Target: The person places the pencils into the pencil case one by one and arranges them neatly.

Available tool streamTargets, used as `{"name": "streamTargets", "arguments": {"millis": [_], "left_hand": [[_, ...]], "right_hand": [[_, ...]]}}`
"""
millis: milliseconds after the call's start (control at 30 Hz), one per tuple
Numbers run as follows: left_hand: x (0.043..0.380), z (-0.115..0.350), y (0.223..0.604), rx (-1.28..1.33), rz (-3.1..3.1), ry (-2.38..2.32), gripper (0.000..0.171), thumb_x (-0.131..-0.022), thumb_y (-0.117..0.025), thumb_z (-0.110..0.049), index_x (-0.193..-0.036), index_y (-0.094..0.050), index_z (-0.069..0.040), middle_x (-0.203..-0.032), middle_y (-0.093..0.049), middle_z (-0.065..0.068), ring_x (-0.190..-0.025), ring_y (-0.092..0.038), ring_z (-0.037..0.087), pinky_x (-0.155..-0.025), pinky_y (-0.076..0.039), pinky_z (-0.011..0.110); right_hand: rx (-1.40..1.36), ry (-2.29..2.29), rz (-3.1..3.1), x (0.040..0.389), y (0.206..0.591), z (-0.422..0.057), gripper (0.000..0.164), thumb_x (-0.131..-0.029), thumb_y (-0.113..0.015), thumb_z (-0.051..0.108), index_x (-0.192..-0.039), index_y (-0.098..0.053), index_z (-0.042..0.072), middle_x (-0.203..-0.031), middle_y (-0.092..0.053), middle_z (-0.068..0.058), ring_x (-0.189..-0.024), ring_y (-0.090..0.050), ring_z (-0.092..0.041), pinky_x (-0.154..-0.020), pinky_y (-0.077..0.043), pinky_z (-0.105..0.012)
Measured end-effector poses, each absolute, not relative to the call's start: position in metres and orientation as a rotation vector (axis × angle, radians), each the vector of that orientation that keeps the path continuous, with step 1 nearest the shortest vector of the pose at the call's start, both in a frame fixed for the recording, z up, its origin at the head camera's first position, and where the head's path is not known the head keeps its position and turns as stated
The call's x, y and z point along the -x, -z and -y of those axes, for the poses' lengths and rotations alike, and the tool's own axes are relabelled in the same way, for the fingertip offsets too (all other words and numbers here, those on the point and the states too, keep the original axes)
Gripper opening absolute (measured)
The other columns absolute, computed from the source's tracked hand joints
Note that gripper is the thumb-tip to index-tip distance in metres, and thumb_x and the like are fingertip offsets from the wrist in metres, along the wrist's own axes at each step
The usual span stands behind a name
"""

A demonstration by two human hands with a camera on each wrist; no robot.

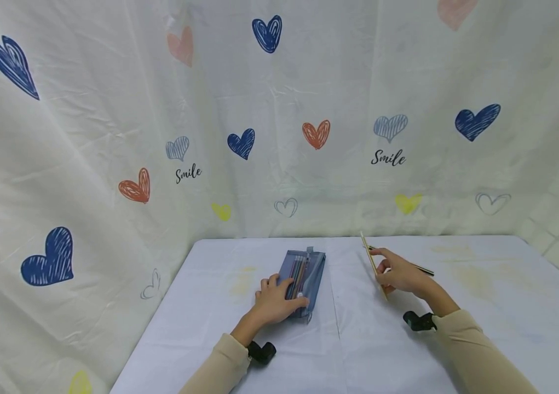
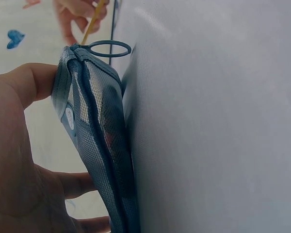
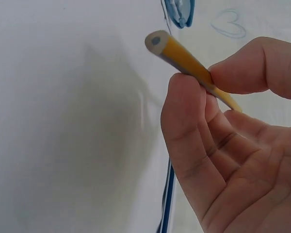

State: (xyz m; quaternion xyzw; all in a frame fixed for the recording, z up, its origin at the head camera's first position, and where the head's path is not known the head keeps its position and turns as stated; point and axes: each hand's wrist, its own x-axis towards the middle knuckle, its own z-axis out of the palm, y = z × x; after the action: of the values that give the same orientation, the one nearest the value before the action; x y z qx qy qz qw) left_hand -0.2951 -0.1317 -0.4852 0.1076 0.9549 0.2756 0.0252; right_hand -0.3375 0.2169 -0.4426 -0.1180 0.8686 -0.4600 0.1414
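A blue mesh-sided pencil case [image 1: 315, 279] lies on the white-covered table, several pencils [image 1: 297, 271] showing through its top. My left hand [image 1: 275, 300] rests on its left side, thumb and fingers spread across the upper face. In the left wrist view the thumb touches the case [image 2: 89, 116] near the zipper pull ring [image 2: 111, 48]. My right hand [image 1: 399, 272] pinches a yellow pencil [image 3: 182, 56] between thumb and fingers, its blunt end towards the right wrist camera. The pencil is tilted, and the tabletop shows behind it.
Dark pencils or pens [image 1: 425, 270] lie on the table behind the right hand, partly hidden by it; the right wrist view shows blue and dark ones [image 3: 167, 204]. A heart-printed curtain [image 1: 309, 180] hangs along the table's far edge.
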Motion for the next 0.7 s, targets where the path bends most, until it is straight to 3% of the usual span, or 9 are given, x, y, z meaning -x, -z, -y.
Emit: {"name": "streamTargets", "arguments": {"millis": [700], "left_hand": [[0.294, 0.131, 0.482, -0.336, -2.949, -0.835, 0.081, -0.087, -0.063, -0.065, -0.149, -0.052, -0.014, -0.159, -0.034, 0.022, -0.136, -0.035, 0.04, -0.096, -0.034, 0.06]], "right_hand": [[0.382, 1.372, -2.304, 0.33, 0.452, -0.188, 0.071, -0.093, -0.066, 0.003, -0.154, -0.03, 0.002, -0.092, -0.057, -0.009, -0.075, -0.063, -0.021, -0.068, -0.056, -0.037]]}}
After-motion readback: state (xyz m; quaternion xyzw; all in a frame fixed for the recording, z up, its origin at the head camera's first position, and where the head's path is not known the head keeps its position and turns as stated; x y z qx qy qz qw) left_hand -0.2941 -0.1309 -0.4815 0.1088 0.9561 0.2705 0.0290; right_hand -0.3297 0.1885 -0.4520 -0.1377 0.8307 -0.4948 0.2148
